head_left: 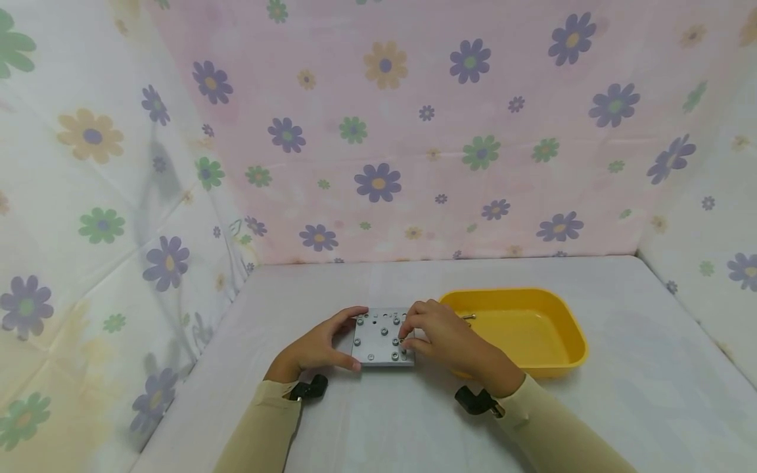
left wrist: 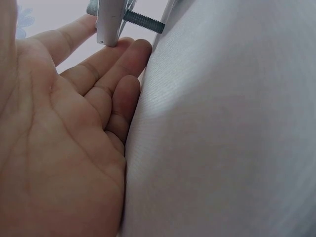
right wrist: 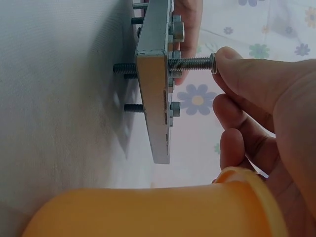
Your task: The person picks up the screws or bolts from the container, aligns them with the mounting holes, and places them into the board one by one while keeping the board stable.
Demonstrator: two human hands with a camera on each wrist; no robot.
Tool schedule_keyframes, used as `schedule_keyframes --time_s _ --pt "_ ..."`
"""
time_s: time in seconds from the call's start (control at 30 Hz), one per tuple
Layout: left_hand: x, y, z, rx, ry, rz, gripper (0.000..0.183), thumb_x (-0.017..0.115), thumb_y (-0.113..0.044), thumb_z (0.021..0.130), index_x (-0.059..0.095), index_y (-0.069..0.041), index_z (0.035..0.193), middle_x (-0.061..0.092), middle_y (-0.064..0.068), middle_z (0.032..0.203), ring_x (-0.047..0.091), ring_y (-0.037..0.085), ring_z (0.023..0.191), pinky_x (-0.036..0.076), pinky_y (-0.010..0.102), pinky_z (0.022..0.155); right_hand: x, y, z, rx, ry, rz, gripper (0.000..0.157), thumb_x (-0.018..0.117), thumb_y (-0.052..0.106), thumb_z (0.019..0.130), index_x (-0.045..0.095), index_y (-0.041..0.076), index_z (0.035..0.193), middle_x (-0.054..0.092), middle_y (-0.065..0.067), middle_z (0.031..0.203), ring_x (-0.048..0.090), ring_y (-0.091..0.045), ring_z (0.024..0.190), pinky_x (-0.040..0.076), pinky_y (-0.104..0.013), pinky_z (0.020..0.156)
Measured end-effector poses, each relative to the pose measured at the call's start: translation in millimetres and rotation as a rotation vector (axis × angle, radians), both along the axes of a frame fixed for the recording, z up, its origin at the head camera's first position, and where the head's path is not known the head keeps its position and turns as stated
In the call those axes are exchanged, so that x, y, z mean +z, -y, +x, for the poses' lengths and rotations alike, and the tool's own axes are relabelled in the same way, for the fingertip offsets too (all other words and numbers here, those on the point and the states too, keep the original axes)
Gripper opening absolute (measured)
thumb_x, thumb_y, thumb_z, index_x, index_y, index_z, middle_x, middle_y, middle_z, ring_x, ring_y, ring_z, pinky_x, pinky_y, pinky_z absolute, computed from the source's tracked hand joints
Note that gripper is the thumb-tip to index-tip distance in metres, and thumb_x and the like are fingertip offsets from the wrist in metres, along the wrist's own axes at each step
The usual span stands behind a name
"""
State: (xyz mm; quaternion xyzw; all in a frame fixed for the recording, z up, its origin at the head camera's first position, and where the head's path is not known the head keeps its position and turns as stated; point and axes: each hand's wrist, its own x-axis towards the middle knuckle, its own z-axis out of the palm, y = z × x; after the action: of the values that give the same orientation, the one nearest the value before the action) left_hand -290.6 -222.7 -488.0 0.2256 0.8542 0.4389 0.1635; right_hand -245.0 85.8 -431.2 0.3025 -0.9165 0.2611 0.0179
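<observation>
A silver metal plate point(head_left: 372, 343) with several holes and socket-head bolts is held a little above the table, its bolt shanks point(left wrist: 143, 20) sticking out underneath. My left hand point(head_left: 313, 345) grips its left side, thumb at the near edge and index finger at the far corner. Over the plate's right side, my right hand point(head_left: 446, 335) pinches the head of a threaded bolt point(right wrist: 192, 64) between thumb and index finger. That bolt stands square to the upper face, its tip at the plate; whether it has entered a hole is hidden.
Just right of the plate stands a yellow tray point(head_left: 582, 348), close beneath my right hand and forearm. A loose bolt point(head_left: 469, 316) lies at its left inside. White cloth covers the table point(head_left: 378, 420), and flowered curtains point(head_left: 331, 184) enclose its back and sides.
</observation>
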Motion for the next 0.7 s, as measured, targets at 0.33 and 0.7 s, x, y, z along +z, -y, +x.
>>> schedule_keyframes --time_s 0.33,0.7 --pt "-0.3 -0.4 0.6 0.009 0.001 -0.012 0.109 0.099 -0.038 0.064 0.039 -0.045 0.155 0.047 -0.009 0.157 0.044 0.02 0.145 0.021 0.056 0.124 -0.6 -0.4 -0.8 -0.005 0.015 0.001 0.007 0.08 0.031 0.092 0.079 0.027 0.098 0.062 0.016 0.105 0.051 -0.01 0.102 0.045 -0.035 0.092" --pt "-1.6 0.0 0.4 0.007 0.001 -0.004 0.11 0.099 -0.039 0.063 0.039 -0.042 0.156 0.044 -0.009 0.159 0.042 0.021 0.147 0.02 0.057 0.125 1.0 -0.6 0.9 -0.001 0.017 0.009 0.008 0.081 0.032 0.091 0.08 0.027 0.097 0.063 0.015 0.107 0.051 -0.011 0.104 0.045 -0.037 0.094"
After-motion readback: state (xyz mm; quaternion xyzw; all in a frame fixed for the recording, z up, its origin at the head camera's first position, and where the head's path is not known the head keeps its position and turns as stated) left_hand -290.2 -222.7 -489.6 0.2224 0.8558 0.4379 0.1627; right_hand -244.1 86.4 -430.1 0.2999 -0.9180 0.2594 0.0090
